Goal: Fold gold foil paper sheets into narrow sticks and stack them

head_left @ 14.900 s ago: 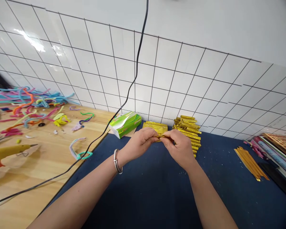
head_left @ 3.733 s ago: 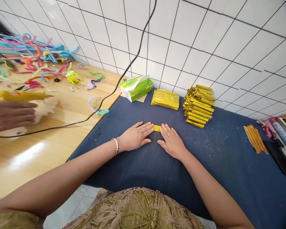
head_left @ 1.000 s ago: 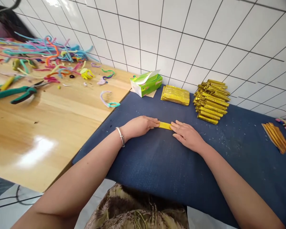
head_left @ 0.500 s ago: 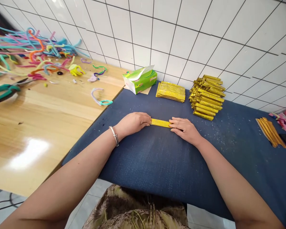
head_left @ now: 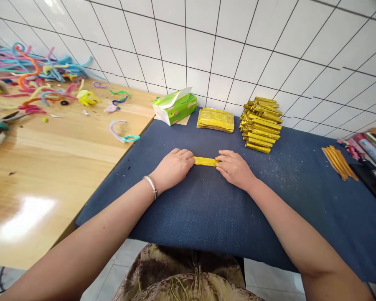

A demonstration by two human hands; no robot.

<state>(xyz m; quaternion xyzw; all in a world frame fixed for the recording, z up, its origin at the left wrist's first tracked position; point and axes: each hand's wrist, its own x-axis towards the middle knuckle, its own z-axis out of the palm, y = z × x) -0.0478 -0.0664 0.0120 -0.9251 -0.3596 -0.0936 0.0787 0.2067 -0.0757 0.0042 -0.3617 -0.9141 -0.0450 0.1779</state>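
Observation:
A narrow folded strip of gold paper (head_left: 205, 161) lies across the dark blue cloth in front of me. My left hand (head_left: 175, 167), with a silver bangle at the wrist, is closed over the strip's left end, its fingers curled down. At the right end, my right hand (head_left: 235, 169) grips the strip between thumb and fingers. Both ends are hidden under the fingers. Beyond my hands lies a flat stack of gold paper sheets (head_left: 215, 120). To its right rises a pile of folded gold paper strips (head_left: 261, 125).
A green tissue box (head_left: 175, 108) stands near the tiled wall. On the wooden table (head_left: 65, 167) at left lie pipe cleaners (head_left: 28, 67), pliers (head_left: 0, 125) and small scraps. Orange-gold folded strips (head_left: 340, 162) and a black phone-like object (head_left: 369, 182) lie at right.
The view has shifted, so the surroundings sit farther left. Both hands stay on the strip's ends; they are slightly closer together, and my right-hand fingers are more bent around its end.

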